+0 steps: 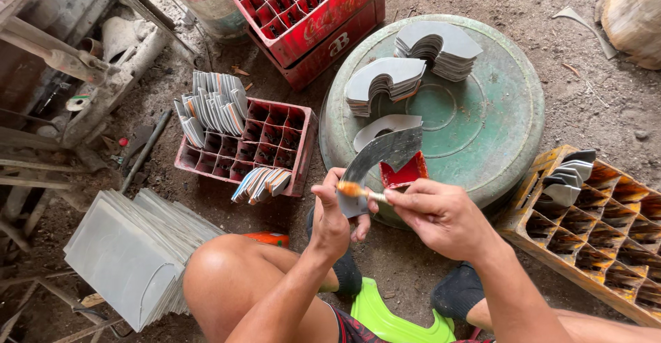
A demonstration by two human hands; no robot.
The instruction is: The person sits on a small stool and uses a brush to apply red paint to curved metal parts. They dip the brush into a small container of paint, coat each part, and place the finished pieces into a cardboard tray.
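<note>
Grey curved sheet-metal piece (375, 161) is pinched in the left hand (332, 212) above the round green basin (482, 109), while the right hand (441, 216) fingers pinch a small brush (359, 191) against it, beside a red-lined tray (404, 173).

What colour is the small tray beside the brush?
Red inside, the tray; it shows best in the head view.

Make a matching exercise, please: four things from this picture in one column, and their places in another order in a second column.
1. small brush
2. curved grey sheet
3. cut grey stacks
4. red crate

A. on the round green lid
B. in the left hand
C. on the ground, left of the lid
D. in the right hand

Pairs: 1-D, 2-B, 3-A, 4-C
</note>
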